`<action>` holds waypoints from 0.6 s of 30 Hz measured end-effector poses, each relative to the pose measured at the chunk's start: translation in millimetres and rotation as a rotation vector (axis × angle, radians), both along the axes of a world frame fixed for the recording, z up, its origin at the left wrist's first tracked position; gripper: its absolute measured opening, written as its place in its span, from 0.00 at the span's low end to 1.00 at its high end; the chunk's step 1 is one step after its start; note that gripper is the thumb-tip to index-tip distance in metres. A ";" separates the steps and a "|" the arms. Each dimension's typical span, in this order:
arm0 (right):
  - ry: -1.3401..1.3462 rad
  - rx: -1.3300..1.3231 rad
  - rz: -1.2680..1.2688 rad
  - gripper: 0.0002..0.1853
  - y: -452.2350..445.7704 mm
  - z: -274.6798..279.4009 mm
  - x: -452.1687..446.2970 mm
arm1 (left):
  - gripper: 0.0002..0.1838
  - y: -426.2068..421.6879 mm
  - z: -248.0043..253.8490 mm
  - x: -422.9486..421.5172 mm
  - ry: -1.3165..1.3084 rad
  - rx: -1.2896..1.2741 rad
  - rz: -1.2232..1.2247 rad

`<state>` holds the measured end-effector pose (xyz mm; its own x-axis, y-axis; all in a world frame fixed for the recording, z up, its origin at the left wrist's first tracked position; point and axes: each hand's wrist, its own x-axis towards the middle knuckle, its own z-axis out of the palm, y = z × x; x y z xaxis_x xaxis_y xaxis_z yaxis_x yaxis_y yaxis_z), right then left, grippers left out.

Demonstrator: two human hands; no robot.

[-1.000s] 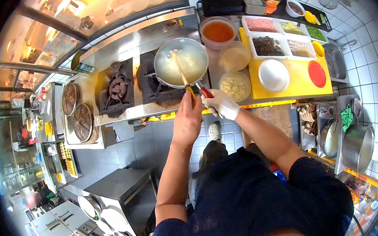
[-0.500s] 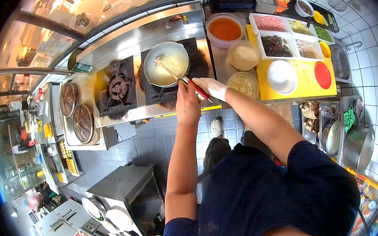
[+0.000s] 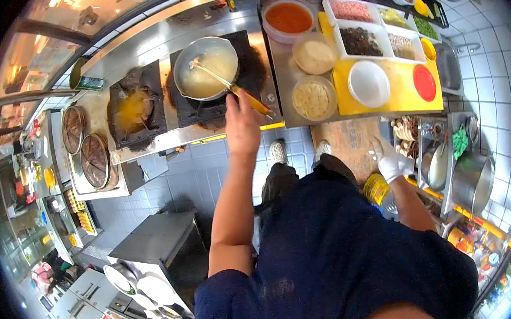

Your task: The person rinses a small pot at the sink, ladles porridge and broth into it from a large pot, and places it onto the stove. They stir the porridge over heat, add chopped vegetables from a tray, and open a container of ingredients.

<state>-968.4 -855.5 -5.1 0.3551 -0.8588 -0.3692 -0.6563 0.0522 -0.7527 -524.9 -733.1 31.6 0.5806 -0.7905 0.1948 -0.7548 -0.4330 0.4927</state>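
Note:
My bare left hand (image 3: 243,124) is closed at the near end of a long spoon (image 3: 215,75), beside the pan handle. The spoon's head rests in a metal pan (image 3: 185,74) with pale, cloudy liquid and light pieces. This pan sits on the right burner, its yellow and red handle (image 3: 255,105) pointing toward me and to the right. My gloved right hand (image 3: 391,158) is off the handle, low on the right side, fingers apart and holding nothing. A large clear bottle with a yellow label (image 3: 377,189) stands just below and left of it.
Right of the stove are a tub of red liquid (image 3: 289,19), two tubs of pale food, a white bowl (image 3: 368,84) and a red lid (image 3: 424,83) on a yellow board, and white food trays. A second burner (image 3: 135,107) is at left; a shelf with pots (image 3: 473,183) stands at right.
My right hand has let go of the pan handle and moved down and right, its fingers now spread. My left hand stays at the spoon. The large bottle has come into view.

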 end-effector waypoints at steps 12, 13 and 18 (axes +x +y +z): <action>0.765 0.239 -0.304 0.28 197.5 -14.3 -205.9 | 0.23 116.5 -284.3 47.1 1.407 -0.010 0.662; 0.800 0.296 -0.329 0.28 202.3 -9.6 -216.8 | 0.24 102.7 -257.1 40.9 1.596 -0.184 0.661; 0.812 0.278 -0.372 0.25 258.4 -15.3 -288.0 | 0.23 115.4 -327.4 56.7 1.484 -0.323 0.567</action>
